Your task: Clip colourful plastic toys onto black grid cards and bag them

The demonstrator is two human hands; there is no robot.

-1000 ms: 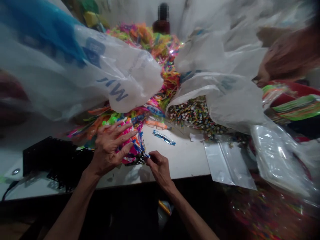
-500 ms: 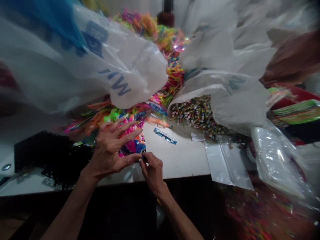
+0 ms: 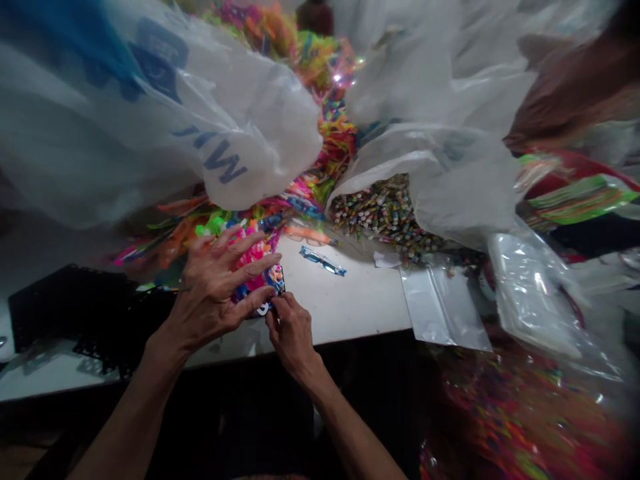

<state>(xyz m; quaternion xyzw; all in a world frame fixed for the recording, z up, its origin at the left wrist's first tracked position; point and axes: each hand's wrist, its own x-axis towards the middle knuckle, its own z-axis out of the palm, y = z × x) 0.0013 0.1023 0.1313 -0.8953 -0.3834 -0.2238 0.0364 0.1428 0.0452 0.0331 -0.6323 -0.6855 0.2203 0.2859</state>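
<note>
My left hand [image 3: 210, 287] lies with fingers spread over a bunch of small pink, blue and white plastic pieces [image 3: 247, 240]. A thin black edge [image 3: 283, 277], perhaps of a frame or tray, shows to the right of these pieces. My right hand [image 3: 293, 327] is closed in a pinch at the near right corner of the bunch, by the tip of my left thumb. What its fingers grip is hidden. A small white curled piece [image 3: 263, 309] shows just below the left thumb. Tiny blue toy glasses [image 3: 323, 261] rest on the white table, apart from both hands.
Black lattice-like pieces [image 3: 75, 313] are heaped at left. Orange toy glasses [image 3: 307, 233] lie behind the blue pair. A plastic bag [image 3: 377, 160] spills small patterned sticks [image 3: 385, 210]. A large white bag [image 3: 250, 133] leans in at left. A clear bag [image 3: 445, 307] overhangs the table edge [image 3: 370, 333].
The view has shifted, so most things sit slightly left and higher. My right hand's fingers have moved off the left thumb's tip to the bunch's corner. The white curled piece now shows.
</note>
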